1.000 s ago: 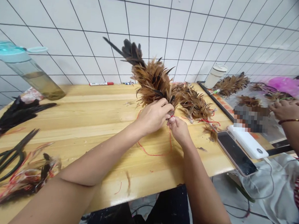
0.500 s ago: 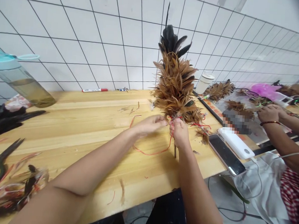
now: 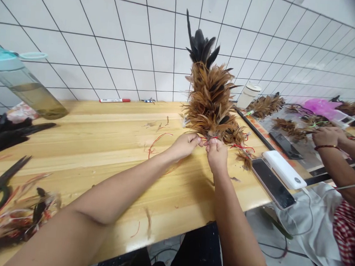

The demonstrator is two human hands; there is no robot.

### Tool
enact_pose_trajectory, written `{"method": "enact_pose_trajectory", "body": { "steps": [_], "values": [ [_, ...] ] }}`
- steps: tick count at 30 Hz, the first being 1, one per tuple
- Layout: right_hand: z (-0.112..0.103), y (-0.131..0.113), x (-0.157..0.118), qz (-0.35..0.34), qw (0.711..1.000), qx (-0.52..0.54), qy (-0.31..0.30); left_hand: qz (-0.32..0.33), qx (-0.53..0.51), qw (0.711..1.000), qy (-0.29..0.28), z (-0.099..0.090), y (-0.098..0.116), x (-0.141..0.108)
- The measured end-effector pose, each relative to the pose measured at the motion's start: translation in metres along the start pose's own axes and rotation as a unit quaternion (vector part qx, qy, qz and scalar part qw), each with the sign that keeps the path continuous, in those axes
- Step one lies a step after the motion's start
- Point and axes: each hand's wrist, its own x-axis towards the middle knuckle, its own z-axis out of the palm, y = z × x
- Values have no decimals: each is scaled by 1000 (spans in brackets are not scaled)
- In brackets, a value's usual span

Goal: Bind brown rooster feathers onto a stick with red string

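A brown feather duster [image 3: 211, 99] with black feathers at its tip stands upright, leaning slightly left, above the wooden table. Around the base of its feathers my right hand [image 3: 217, 154] is closed, and the thin stick shows below my wrist. Just to the left, my left hand [image 3: 186, 144] pinches a red string [image 3: 205, 139] at the feather base, fingertips close to my right thumb. A loose length of the string curves on the table behind my left wrist. Loose feather pieces tied with red string [image 3: 244, 155] lie right of my right hand.
At left are a water bottle [image 3: 37, 92], black feathers [image 3: 9, 136], scissors [image 3: 2, 188] and a pile of scraps [image 3: 24, 220]. A marker [image 3: 115, 100] lies by the wall. A phone [image 3: 273, 183] and white power bank [image 3: 284, 169] lie right. A co-worker's hands [image 3: 327, 136] hold feathers farther right.
My left hand has moved right and now pinches the string beside my right hand. The string's loop on the table has shrunk back behind my left wrist. The duster's tip leans more left.
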Motion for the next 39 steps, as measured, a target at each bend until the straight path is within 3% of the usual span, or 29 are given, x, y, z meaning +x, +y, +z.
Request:
{"method": "enact_pose_trajectory", "body": {
  "steps": [3,6,9,12,16,20,27,31,35,37,39],
  "values": [
    [5,-8,-6,-70,976,-190,79,15,6,997,76,4,5,-3],
    [11,-13,-13,-58,940,-319,111,36,-71,993,83,14,13,-12],
    [15,-11,-15,-77,916,-366,145,41,-182,980,71,24,19,-19],
    [21,-6,-15,-133,900,-380,165,-9,-230,967,106,26,21,-21],
    [29,-2,-15,-160,886,-409,147,-50,-167,972,156,20,18,-16],
    [38,4,-16,-175,882,-419,126,-36,-104,980,165,13,11,-12],
    [59,4,-25,-174,862,-462,117,-112,11,977,183,6,0,-4],
    [62,-4,-29,-138,912,-380,69,-69,-2,985,159,-4,-14,5],
    [43,-10,-19,-79,986,-128,-64,-16,-75,993,89,-18,-23,10],
    [28,-11,-13,27,986,60,-155,2,-85,996,39,-25,-21,9],
    [14,-12,-9,134,939,223,-226,12,-68,998,-5,-29,-17,6]
  ]
}}
